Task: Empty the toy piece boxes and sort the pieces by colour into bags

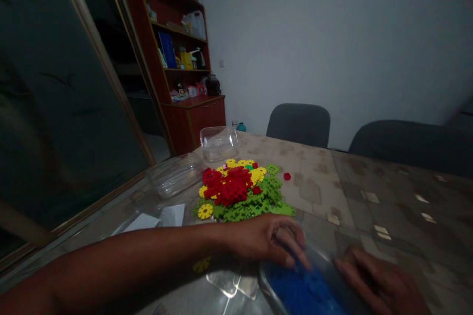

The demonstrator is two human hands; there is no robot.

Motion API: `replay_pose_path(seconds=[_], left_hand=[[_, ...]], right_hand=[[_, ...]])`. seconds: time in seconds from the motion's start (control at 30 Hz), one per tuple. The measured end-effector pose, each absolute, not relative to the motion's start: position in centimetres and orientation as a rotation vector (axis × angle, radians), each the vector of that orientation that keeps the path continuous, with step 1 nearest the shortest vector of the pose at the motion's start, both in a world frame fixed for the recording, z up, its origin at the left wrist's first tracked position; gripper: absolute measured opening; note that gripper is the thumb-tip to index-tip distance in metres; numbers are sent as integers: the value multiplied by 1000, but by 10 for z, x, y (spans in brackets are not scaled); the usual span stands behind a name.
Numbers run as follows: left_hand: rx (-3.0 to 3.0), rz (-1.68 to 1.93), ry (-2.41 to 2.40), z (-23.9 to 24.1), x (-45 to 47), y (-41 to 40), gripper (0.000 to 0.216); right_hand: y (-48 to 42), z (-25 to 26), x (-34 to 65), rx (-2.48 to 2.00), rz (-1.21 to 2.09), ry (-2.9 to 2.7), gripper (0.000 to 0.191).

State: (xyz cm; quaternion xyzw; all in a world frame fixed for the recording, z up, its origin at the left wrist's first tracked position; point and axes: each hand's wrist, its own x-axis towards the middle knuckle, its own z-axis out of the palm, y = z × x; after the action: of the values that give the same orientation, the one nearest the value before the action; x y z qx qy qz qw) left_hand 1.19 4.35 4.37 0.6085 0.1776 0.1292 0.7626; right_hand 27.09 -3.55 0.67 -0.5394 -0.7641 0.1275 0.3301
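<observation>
My left hand over blue pieces, nearer; right hand beside clear tub; hands apart, tub between; can't make out either grip.

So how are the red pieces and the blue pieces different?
The red pieces are heaped in the open on the table, but the blue pieces are inside a clear container. The left hand is over the blue pieces, while neither hand is at the red pieces. The red pieces look sharper; the blue pieces are blurry. Both are bunched together.
</observation>
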Motion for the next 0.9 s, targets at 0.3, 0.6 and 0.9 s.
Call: replay_pose_path(seconds=[0.3, 0.6, 0.9], left_hand=[[1361, 400, 454, 54, 19, 41, 49], [1417, 538, 577, 47, 22, 44, 47], [1325, 660, 717, 47, 27, 32, 42]], right_hand=[[-32, 32, 270, -1363, 255, -2139, 41], [-27, 39, 268, -1407, 626, -2106, 36], [-49, 40, 283, -1507, 956, -1899, 41]])
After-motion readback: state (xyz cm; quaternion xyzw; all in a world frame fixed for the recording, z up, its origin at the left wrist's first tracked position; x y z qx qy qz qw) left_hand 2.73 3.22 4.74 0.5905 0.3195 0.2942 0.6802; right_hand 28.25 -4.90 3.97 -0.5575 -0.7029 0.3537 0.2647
